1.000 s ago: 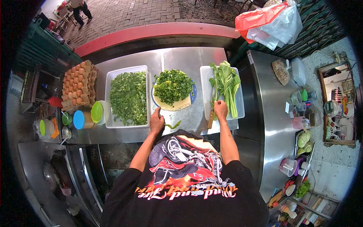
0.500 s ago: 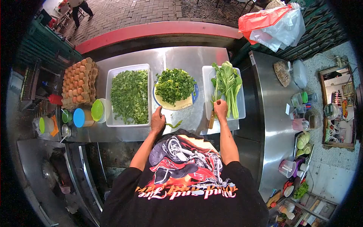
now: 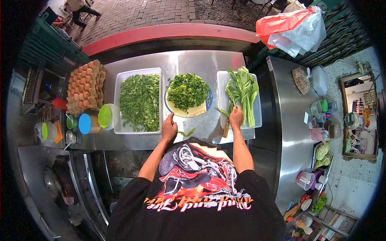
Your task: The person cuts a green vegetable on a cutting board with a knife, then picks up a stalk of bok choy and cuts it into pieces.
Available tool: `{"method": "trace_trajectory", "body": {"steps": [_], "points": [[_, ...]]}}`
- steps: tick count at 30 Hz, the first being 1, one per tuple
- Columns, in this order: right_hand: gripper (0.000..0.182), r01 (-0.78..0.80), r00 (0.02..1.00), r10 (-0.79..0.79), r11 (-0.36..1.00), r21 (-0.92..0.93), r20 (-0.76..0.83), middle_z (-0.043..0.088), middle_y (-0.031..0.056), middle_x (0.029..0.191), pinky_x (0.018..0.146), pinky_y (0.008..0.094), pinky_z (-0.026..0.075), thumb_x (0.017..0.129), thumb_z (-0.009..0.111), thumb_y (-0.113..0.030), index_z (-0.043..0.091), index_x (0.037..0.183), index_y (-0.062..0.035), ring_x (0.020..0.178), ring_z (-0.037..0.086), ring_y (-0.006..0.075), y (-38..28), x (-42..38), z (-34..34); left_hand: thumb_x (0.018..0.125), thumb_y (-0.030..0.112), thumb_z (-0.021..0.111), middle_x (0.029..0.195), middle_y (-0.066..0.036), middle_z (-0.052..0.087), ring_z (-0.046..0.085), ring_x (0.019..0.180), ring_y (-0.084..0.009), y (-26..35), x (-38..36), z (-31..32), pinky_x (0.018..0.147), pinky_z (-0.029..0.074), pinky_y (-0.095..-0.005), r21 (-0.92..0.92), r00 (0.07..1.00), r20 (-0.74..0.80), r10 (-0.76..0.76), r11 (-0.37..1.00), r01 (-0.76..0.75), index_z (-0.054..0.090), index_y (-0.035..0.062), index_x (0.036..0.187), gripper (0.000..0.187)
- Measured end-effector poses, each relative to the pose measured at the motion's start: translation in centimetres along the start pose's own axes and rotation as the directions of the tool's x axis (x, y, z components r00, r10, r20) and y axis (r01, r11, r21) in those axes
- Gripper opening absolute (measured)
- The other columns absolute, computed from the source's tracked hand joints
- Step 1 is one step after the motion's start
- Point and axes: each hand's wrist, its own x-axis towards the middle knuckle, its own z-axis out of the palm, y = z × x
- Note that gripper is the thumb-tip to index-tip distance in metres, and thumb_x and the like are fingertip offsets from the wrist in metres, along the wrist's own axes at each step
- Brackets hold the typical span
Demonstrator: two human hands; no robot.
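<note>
My right hand (image 3: 237, 117) is closed on a stalk of leafy greens at the near-left side of a white tray (image 3: 257, 120). The long-stemmed leafy greens (image 3: 246, 90) lie in that tray. Just left of the hand, a wooden-handled knife (image 3: 226, 128) lies by the tray's rim, its blade mostly hidden. My left hand (image 3: 169, 127) rests on the steel counter with fingers partly stretched, close to the round cutting board (image 3: 193, 112). Chopped greens (image 3: 188, 91) are heaped on the board. A loose green scrap (image 3: 186, 132) lies right of my left hand.
A white tub (image 3: 117, 120) of chopped greens stands left of the board. Beyond it are stacked egg trays (image 3: 84, 86) and tubs with blue (image 3: 84, 123) and green lids. Plastic bags (image 3: 293, 32) hang at the upper right. A steel side counter (image 3: 293, 132) runs along the right.
My right hand has shifted slightly right, and a leaf now sticks out left of it over the tray's rim. The left hand stays nearly in place.
</note>
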Motion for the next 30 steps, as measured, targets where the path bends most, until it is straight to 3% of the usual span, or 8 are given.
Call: {"method": "trace_trajectory", "body": {"steps": [8,11,16,19,23,25,28,30], "points": [[0.035,-0.015,0.999,0.015,1.0,-0.004,0.035,0.066,0.0218,0.092,0.075,0.048,0.047,0.093,0.047,-0.032,0.064,0.104,-0.0034,0.086,0.062,0.0416,2.4,-0.4,0.3,0.076,0.001,0.057,0.072,-0.012,0.054,0.056,0.076,-0.0309,0.0,0.0,0.0,0.074,0.045,-0.0433,-0.011,1.0,0.002,0.008,1.0,-0.008,0.051,0.0035,0.125,0.049],[0.033,-0.111,0.988,0.114,0.993,-0.035,0.107,0.066,0.023,0.098,0.078,0.0465,0.047,0.093,0.047,-0.027,0.063,0.109,-0.0025,0.091,0.062,0.0414,2.0,-0.9,-0.6,0.076,0.001,0.057,0.073,-0.012,0.054,0.056,0.076,-0.031,0.0,0.0,0.0,0.073,0.045,-0.0432,-0.005,1.0,0.004,-0.005,1.0,0.005,0.051,0.0036,0.125,0.049],[0.031,0.038,0.998,-0.047,0.966,0.257,0.029,0.067,0.0175,0.093,0.075,0.0362,0.048,0.095,0.05,-0.026,0.063,0.11,-0.0022,0.084,0.064,0.0293,3.5,-0.9,-0.3,0.076,0.001,0.058,0.071,-0.012,0.054,0.056,0.072,-0.0312,-0.2,0.1,0.2,0.069,0.045,-0.0433,-0.009,1.0,-0.013,0.025,1.0,-0.025,0.051,0.0035,0.124,0.048],[0.031,0.123,0.992,-0.121,0.949,0.292,-0.024,0.067,0.017,0.093,0.075,0.0342,0.048,0.096,0.05,-0.025,0.064,0.109,-0.0016,0.084,0.064,0.0261,4.0,-0.4,0.1,0.075,0.001,0.057,0.07,-0.012,0.054,0.056,0.071,-0.0312,-0.1,0.1,0.2,0.068,0.045,-0.0434,-0.005,0.999,-0.018,0.028,1.0,-0.029,0.051,0.0032,0.123,0.048],[0.031,0.058,0.997,-0.07,0.967,0.246,0.04,0.067,0.0194,0.094,0.076,0.0364,0.048,0.095,0.049,-0.024,0.066,0.107,-0.0014,0.086,0.064,0.0299,2.7,-0.3,-1.3,0.075,0.0,0.057,0.07,-0.012,0.054,0.056,0.071,-0.0312,0.1,0.1,0.0,0.069,0.045,-0.0436,0.007,0.999,-0.015,0.039,0.999,-0.038,0.051,0.0032,0.123,0.048],[0.03,-0.028,0.994,0.02,0.997,0.072,0.106,0.067,0.0208,0.094,0.077,0.0397,0.048,0.094,0.047,-0.022,0.067,0.1,-0.0002,0.089,0.064,0.0347,1.9,-0.3,-1.9,0.076,0.0,0.057,0.069,-0.012,0.054,0.056,0.071,-0.0314,0.2,0.0,-0.1,0.069,0.045,-0.0439,0.01,1.0,-0.008,0.027,1.0,-0.027,0.051,0.0032,0.123,0.048],[0.029,-0.067,0.992,0.067,0.998,-0.005,0.109,0.066,0.0214,0.093,0.077,0.0431,0.048,0.092,0.045,-0.019,0.065,0.099,-0.0006,0.09,0.063,0.0381,1.7,0.1,-2.2,0.076,0.001,0.058,0.07,-0.012,0.054,0.056,0.072,-0.0316,0.0,0.1,0.0,0.069,0.045,-0.0439,0.001,0.999,-0.017,0.035,0.999,-0.035,0.051,0.0034,0.123,0.048],[0.028,0.038,0.998,-0.04,0.998,0.049,0.042,0.066,0.0211,0.091,0.076,0.0436,0.048,0.093,0.044,-0.019,0.064,0.099,-0.0013,0.089,0.063,0.0382,1.8,0.2,-2.3,0.076,0.001,0.058,0.07,-0.012,0.055,0.056,0.072,-0.0316,-0.1,0.1,0.0,0.07,0.045,-0.0439,0.006,1.0,-0.008,0.024,1.0,-0.024,0.051,0.0036,0.123,0.048]]}}
